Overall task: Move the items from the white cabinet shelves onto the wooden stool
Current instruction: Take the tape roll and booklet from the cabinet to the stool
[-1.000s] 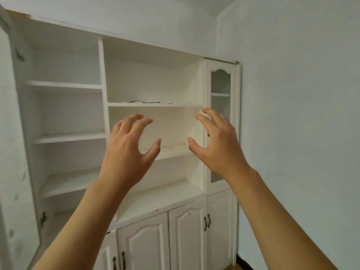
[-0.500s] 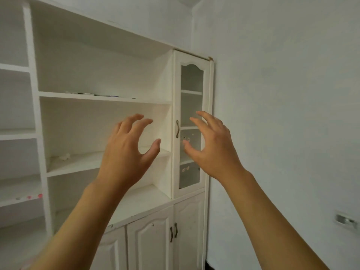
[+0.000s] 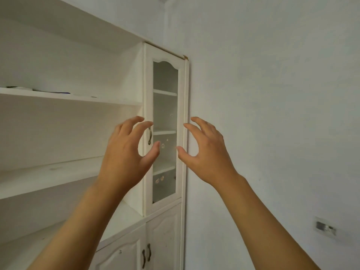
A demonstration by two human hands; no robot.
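The tall white wooden cabinet (image 3: pixel 81 121) fills the left of the view; the wooden stool is out of sight. At the cabinet's right end stands a narrow glass-paned door (image 3: pixel 165 131), closed, with small pale items (image 3: pixel 162 146) dimly visible behind the glass. The left hand (image 3: pixel 128 154) and right hand (image 3: pixel 206 152) hover before that door, fingers loosely curled, grasping nothing. Flat dark things (image 3: pixel 48 91) lie on the open shelf left of the door. The risk is probably overlooking these, or jerking the dark metal handle (image 3: pixel 149 136) and toppling the items inside.
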